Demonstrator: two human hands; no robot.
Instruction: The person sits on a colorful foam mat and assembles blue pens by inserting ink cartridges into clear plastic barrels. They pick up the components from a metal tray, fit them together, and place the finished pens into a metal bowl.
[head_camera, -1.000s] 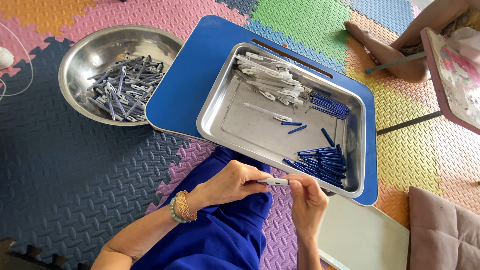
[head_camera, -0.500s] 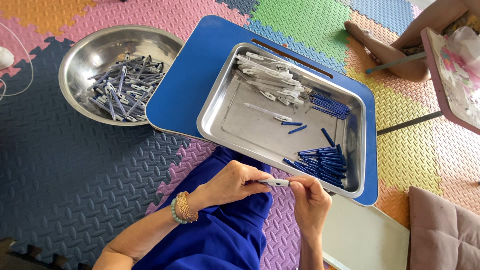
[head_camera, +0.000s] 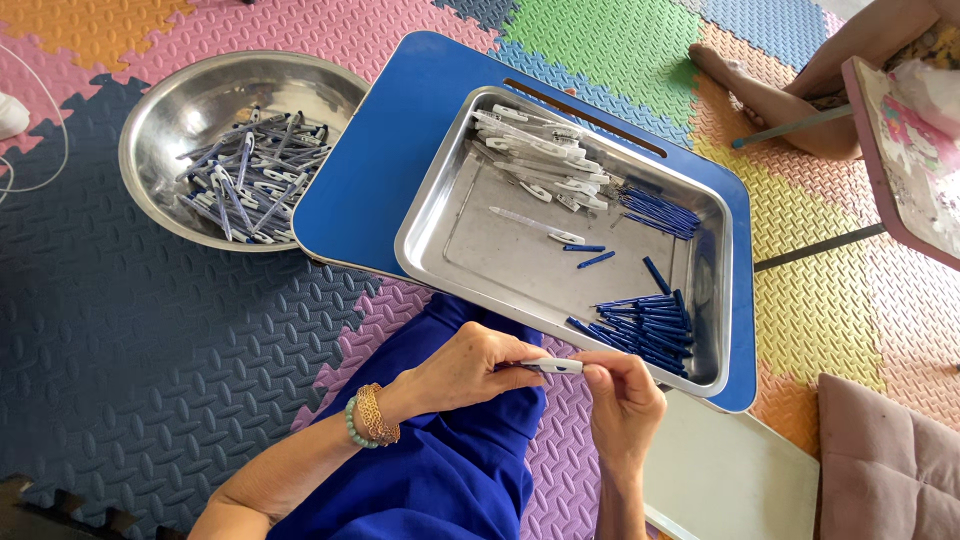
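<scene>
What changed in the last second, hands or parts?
Almost nothing. Both hands keep pinching the same white pen piece over the lap, left hand and right hand in the same spots. The other person's leg at the top right shifted slightly. The steel tray, the blue parts in it and the round bowl stayed put.

White pen barrel (head_camera: 556, 366) mostly hidden by fingers (head_camera: 590, 368).
</scene>
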